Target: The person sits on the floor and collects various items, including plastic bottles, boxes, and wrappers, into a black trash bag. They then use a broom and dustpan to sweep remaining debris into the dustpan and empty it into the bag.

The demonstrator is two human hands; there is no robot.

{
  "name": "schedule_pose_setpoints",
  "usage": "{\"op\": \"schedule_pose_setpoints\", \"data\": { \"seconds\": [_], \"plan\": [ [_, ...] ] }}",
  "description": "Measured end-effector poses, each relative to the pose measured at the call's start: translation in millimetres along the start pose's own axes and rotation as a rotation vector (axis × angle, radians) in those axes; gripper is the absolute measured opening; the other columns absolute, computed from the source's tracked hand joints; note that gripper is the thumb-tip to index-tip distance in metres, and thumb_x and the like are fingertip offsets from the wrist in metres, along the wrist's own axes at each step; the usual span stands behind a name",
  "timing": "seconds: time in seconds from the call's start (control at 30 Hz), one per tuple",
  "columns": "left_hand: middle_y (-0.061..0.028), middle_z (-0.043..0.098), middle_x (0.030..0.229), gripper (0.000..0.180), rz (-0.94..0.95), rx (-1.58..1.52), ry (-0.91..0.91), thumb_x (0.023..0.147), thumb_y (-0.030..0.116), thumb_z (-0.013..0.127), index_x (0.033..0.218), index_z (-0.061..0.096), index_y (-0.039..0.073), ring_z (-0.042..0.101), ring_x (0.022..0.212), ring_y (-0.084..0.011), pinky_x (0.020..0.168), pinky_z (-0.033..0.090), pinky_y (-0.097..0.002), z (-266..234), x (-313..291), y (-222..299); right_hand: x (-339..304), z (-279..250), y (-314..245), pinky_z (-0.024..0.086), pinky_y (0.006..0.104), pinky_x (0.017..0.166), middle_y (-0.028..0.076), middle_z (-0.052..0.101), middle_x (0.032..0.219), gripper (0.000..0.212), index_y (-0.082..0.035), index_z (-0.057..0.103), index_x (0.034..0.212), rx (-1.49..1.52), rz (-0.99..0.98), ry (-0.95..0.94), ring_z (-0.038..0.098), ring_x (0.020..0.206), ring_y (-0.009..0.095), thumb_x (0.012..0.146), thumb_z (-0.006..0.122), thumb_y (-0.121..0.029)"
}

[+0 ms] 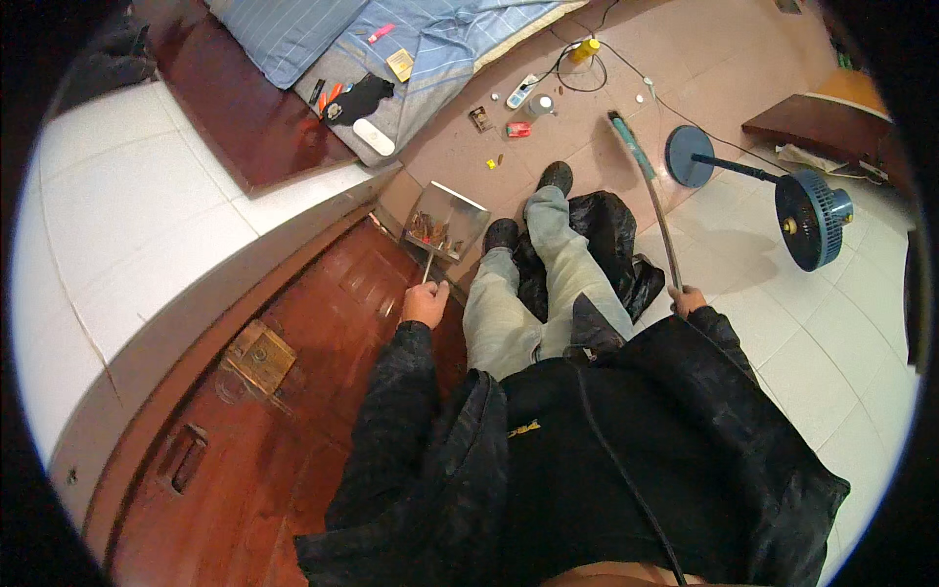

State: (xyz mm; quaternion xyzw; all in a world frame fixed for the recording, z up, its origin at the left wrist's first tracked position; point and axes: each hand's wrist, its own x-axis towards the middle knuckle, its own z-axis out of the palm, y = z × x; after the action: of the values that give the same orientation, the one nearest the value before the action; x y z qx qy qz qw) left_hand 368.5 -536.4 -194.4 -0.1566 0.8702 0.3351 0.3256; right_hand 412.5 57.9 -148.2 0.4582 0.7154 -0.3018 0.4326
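Note:
My left hand [424, 304] is closed round the thin handle of a dustpan [476, 207], whose tray holds brown bits of debris. The dustpan is on the left, between the red-brown door and my shoes. My right hand [689, 299] grips the end of a long broom [661, 217]. Its green head [631, 147] points away from me, near the fan's round base. Beside and between my legs lies a crumpled black plastic bag [604, 223]. Ahead on the tiles are a red packet [518, 129], a small clear container [540, 105] and a yellow scrap [492, 164].
A blue standing fan [808, 221] leans across the right side, with its cable on the floor. At the far left, a bed with blue bedding [421, 39] carries small items. The wooden door [323, 391] fills the lower left. A yellow bottle [585, 51] stands near cables.

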Motion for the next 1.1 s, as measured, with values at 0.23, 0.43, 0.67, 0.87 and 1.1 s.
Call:
{"op": "schedule_pose_setpoints", "data": {
  "seconds": [0.23, 0.43, 0.67, 0.87, 1.1],
  "plan": [
    [-0.0260, 0.055, 0.069, 0.046, -0.110, -0.138, 0.025, 0.092, 0.037, 0.063, 0.071, 0.057, -0.004, 0.055, 0.064, -0.0434, 0.060, 0.041, -0.0501, 3, -34, -37, -114, -56, -14, 0.051, 0.0496, 0.083, 0.030, 0.068, 0.096, 0.049, 0.002, 0.066, 0.107, -0.698, -0.431, -0.074, 0.066, 0.094, 0.046, 0.092, 0.061, -0.044],
    [-0.0253, 0.056, 0.069, 0.048, -0.184, -0.108, 0.032, 0.091, 0.040, 0.062, 0.070, 0.058, -0.003, 0.057, 0.067, -0.0441, 0.062, 0.042, -0.0515, 10, -66, -62, -94, -44, -108, 0.051, 0.0511, 0.086, 0.027, 0.068, 0.106, 0.043, -0.006, 0.059, 0.126, -1.060, -0.510, -0.086, 0.064, 0.101, 0.044, 0.096, 0.059, -0.038],
    [-0.0234, 0.050, 0.063, 0.051, -0.281, -0.102, 0.058, 0.092, 0.041, 0.062, 0.066, 0.056, -0.002, 0.053, 0.059, -0.0378, 0.058, 0.041, -0.0493, 27, -108, -42, -2, 19, -212, 0.054, 0.0488, 0.064, 0.018, 0.065, 0.069, 0.044, -0.004, 0.064, 0.112, -1.048, -0.831, -0.343, 0.067, 0.068, 0.040, 0.096, 0.060, -0.044],
    [-0.0267, 0.055, 0.068, 0.049, -0.429, -0.191, -0.021, 0.088, 0.044, 0.064, 0.067, 0.061, -0.001, 0.057, 0.068, -0.0461, 0.063, 0.043, -0.0546, 44, -116, -17, 38, 53, -296, 0.055, 0.0468, 0.063, 0.016, 0.065, 0.069, 0.048, -0.003, 0.066, 0.103, -1.471, -0.881, -0.342, 0.068, 0.067, 0.032, 0.095, 0.059, -0.050],
    [-0.0265, 0.054, 0.066, 0.044, -0.352, -0.252, -0.164, 0.085, 0.040, 0.065, 0.068, 0.062, -0.001, 0.054, 0.063, -0.0444, 0.062, 0.043, -0.0525, 53, -137, -32, -14, 89, -346, 0.054, 0.0488, 0.071, 0.018, 0.071, 0.088, 0.043, -0.006, 0.065, 0.107, -1.576, -1.019, -0.007, 0.070, 0.083, 0.037, 0.101, 0.048, -0.045]
  ]
}}
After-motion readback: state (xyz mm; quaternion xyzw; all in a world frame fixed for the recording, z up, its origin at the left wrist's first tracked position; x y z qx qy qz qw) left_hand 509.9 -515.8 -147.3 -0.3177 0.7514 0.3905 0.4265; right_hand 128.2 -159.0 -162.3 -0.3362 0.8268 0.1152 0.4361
